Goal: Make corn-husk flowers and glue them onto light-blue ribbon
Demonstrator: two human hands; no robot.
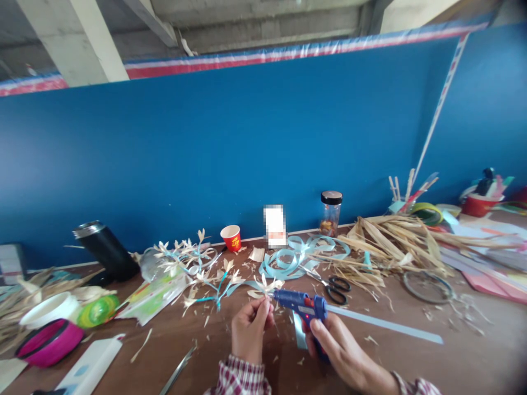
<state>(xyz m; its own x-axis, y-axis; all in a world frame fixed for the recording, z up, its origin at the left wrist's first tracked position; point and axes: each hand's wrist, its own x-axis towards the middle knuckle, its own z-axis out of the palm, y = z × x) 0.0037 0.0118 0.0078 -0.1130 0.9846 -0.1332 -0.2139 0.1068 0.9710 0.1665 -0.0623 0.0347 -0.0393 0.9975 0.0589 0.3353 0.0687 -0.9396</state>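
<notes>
My left hand is closed in a pinch around the base of a pale husk flower, whose petals spread above the fingertips. In my right hand is a blue hot glue gun with a small red light lit on its body. The gun's nozzle points left and meets the flower's base; whether it touches I cannot tell. Left of the hands lies a branch of similar flowers on blue-wrapped stems. Black-handled scissors lie behind the gun, near coiled light-blue ribbon.
Dried corn husks are heaped at the right, beside a wire ring. A red paper cup and a lidded jar stand along the blue partition. At the left leans a black flask; tweezers lie in front.
</notes>
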